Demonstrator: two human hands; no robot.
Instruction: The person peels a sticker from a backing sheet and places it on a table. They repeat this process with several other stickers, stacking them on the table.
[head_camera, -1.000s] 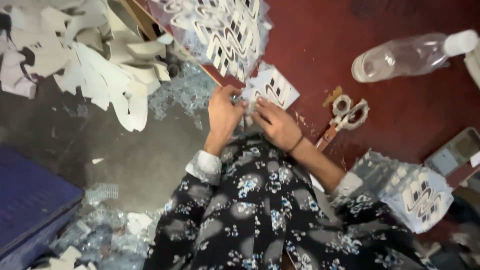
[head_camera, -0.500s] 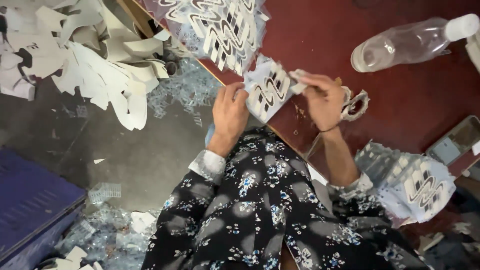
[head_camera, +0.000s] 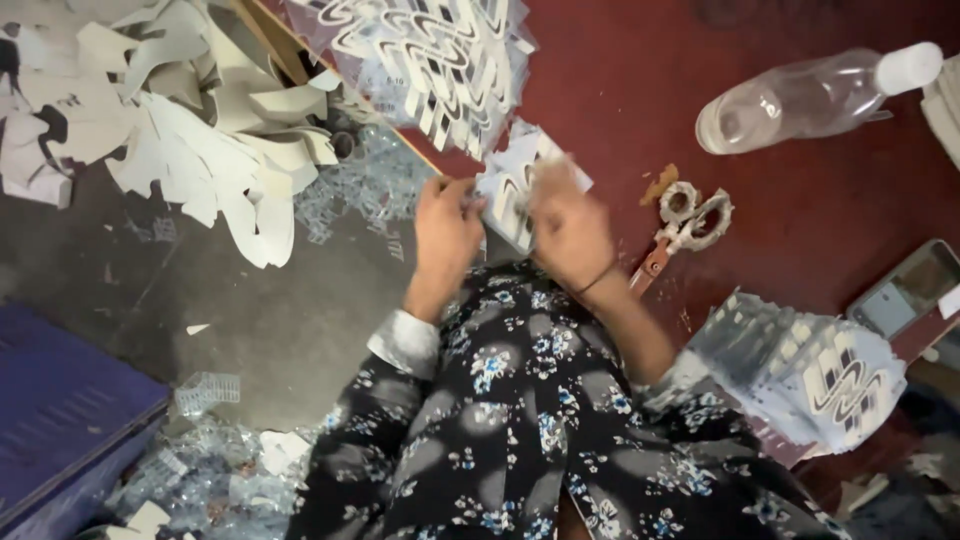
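Observation:
My left hand (head_camera: 445, 228) and my right hand (head_camera: 568, 225) both grip a small white sheet with black wavy shapes (head_camera: 510, 178) at the edge of the dark red table (head_camera: 620, 80). The right hand is blurred by motion and covers part of the sheet. Both arms wear dark sleeves with a blue flower print. A pile of the same patterned sheets in clear wrap (head_camera: 430, 50) lies just beyond the hands. Another stack of them (head_camera: 810, 370) rests by my right elbow.
Scissors with white handles (head_camera: 685, 220) lie right of my right hand. A clear plastic bottle with a white cap (head_camera: 810, 95) lies on its side further back. A phone (head_camera: 905, 290) sits at the right edge. White offcuts (head_camera: 200, 130), clear scraps (head_camera: 200, 470) and a purple box (head_camera: 60, 420) are on the grey floor.
My right hand has come back from near the scissors to the sheet, now covering its right side. My left hand stays on the sheet's left edge.

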